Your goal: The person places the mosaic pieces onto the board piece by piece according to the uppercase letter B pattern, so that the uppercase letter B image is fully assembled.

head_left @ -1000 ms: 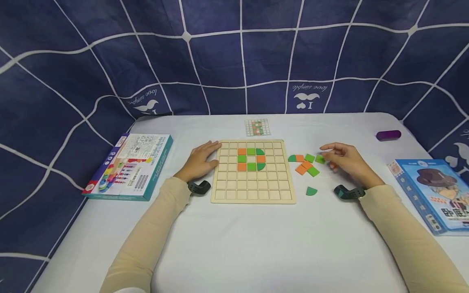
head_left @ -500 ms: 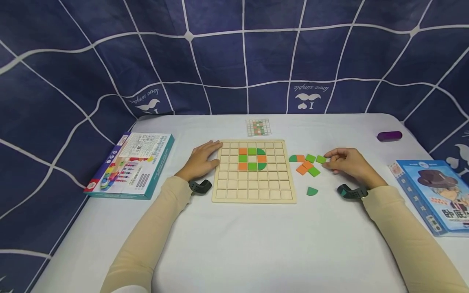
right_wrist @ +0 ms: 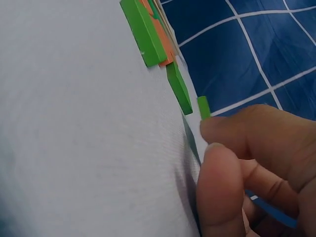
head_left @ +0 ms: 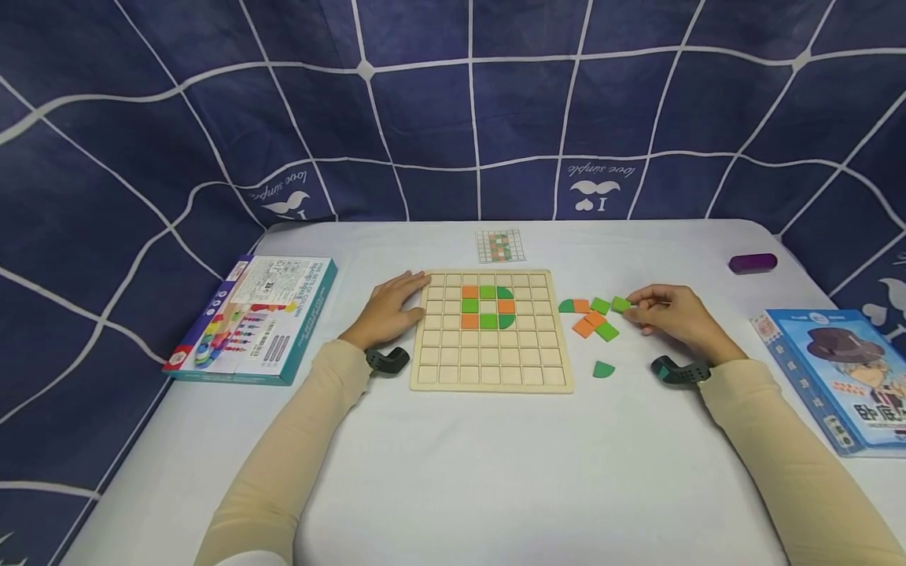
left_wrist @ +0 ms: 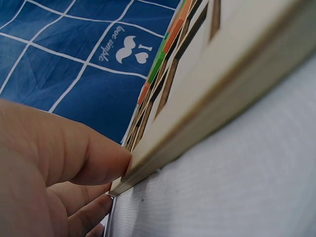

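A wooden grid board (head_left: 491, 357) lies on the white table, orange and green tiles forming a ring in its upper middle cells. My left hand (head_left: 386, 311) rests against the board's left edge; in the left wrist view its thumb (left_wrist: 106, 160) touches the rim, fingers fairly straight. To the right of the board, my right hand (head_left: 672, 314) pinches a green square tile (head_left: 620, 304) between thumb and forefinger. In the right wrist view that tile (right_wrist: 203, 107) appears just off the table. Several loose tiles (head_left: 606, 332) lie beside it, and one green quarter-circle tile (head_left: 603, 369) sits nearer me.
Behind the board lies a small pattern card (head_left: 499, 246). A teal-edged game box (head_left: 251, 318) is at the left, a blue box (head_left: 842, 369) at the right. A purple oblong object (head_left: 753, 263) lies at the back right. A blue checked cloth (head_left: 517, 102) hangs behind.
My right hand has come down to the green square tile, and its fingers have closed on it. The tile is now slightly raised and turned. My left hand stays at the board.
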Motion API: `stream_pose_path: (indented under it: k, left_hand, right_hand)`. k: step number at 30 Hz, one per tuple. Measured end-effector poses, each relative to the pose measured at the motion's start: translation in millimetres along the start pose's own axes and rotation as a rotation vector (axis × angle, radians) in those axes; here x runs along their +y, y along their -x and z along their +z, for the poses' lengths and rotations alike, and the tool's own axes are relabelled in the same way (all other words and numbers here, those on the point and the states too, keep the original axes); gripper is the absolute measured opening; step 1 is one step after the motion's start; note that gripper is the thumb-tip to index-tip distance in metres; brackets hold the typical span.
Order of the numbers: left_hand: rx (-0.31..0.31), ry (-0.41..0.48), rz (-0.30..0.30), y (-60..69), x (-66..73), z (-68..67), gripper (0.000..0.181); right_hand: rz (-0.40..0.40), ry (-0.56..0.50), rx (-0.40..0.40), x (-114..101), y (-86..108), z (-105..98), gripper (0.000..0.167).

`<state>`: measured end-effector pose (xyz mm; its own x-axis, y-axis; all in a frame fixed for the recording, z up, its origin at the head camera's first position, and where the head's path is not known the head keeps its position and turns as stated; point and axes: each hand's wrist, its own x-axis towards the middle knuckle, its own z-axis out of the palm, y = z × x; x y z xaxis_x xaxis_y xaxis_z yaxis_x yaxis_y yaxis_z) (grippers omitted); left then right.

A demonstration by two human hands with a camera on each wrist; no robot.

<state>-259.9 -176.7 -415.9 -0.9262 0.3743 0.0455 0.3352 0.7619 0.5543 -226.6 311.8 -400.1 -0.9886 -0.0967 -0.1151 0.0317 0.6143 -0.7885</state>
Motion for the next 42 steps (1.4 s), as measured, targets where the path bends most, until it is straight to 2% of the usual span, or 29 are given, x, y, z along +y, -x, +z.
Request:
stream_pose_path:
  k: [9, 22, 34, 42]
  left_hand:
    - [0.002, 0.002, 0.0, 0.8, 0.9, 0.2, 0.069]
    - [-0.003, -0.004, -0.002, 0.8, 1.0, 0.3, 0.07]
    - [0.003, -0.008, -0.006, -0.2, -0.5, 1.5, 0.071]
    - [0.001, -0.01, -0.008, 0.3, 0.6, 0.6, 0.07]
  right_hand:
    - [-0.084, -0.117, 0.025, -7, -1.0, 3, 0.042]
    - [-0.11, -0.215, -0.019, -42, 8.8, 18, 0.042]
    - [-0.125, -0.31, -0.09, -67, 18.5, 49, 0.038]
    - [-0.157, -0.291, -0.154, -76, 20.1, 72, 0.038]
